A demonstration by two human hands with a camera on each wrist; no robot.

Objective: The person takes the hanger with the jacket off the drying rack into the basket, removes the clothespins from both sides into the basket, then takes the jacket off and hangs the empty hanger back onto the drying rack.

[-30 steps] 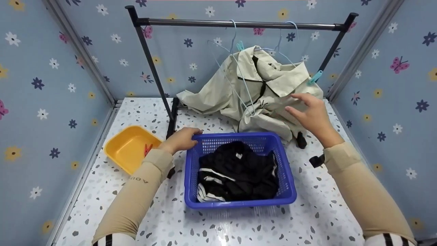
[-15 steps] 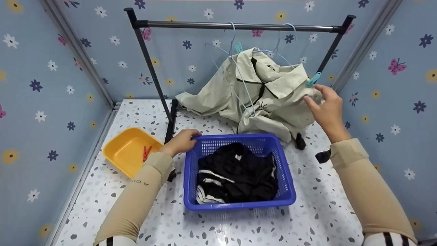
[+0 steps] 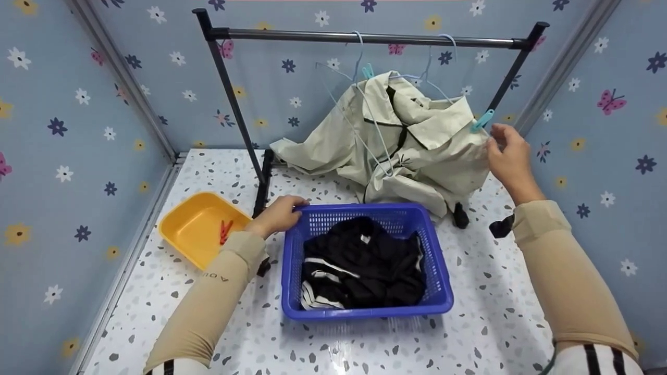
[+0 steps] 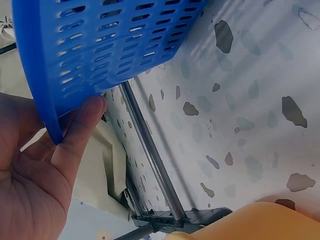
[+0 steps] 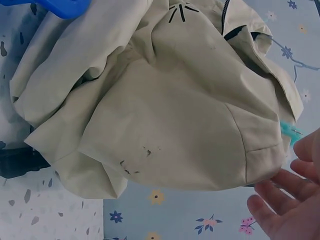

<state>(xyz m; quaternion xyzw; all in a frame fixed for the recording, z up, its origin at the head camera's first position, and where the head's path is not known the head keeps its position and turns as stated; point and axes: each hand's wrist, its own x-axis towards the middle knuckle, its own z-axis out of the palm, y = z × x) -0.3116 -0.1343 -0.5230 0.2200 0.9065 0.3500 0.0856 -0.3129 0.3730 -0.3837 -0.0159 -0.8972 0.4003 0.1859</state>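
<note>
My left hand [image 3: 279, 214] grips the back left corner of a blue plastic basket [image 3: 365, 313]; in the left wrist view its fingers [image 4: 82, 125] curl round the rim. Inside lies a crumpled black garment [image 3: 365, 265] with white stripes. My right hand [image 3: 513, 164] is at the right shoulder of a beige jacket [image 3: 448, 161], fingers loosely bent and thumb apart. In the right wrist view, fingertips meet or nearly meet the jacket's edge [image 5: 175, 120]. Just above that hand, a turquoise clothespin [image 3: 483, 121] is clipped on the shoulder. Another turquoise clothespin [image 3: 368, 71] sits by the collar.
A black clothes rack [image 3: 302, 35] stands at the back. From its bar hang two light-blue wire hangers, one bare hanger [image 3: 359, 88] in front of the jacket and one inside it. A yellow tray [image 3: 182, 219] with red clothespins [image 3: 225, 232] stands left. Patterned walls enclose the sides.
My right hand has moved rightward and slightly up, from in front of the jacket to its right shoulder edge. The left hand stays on the basket's corner.
</note>
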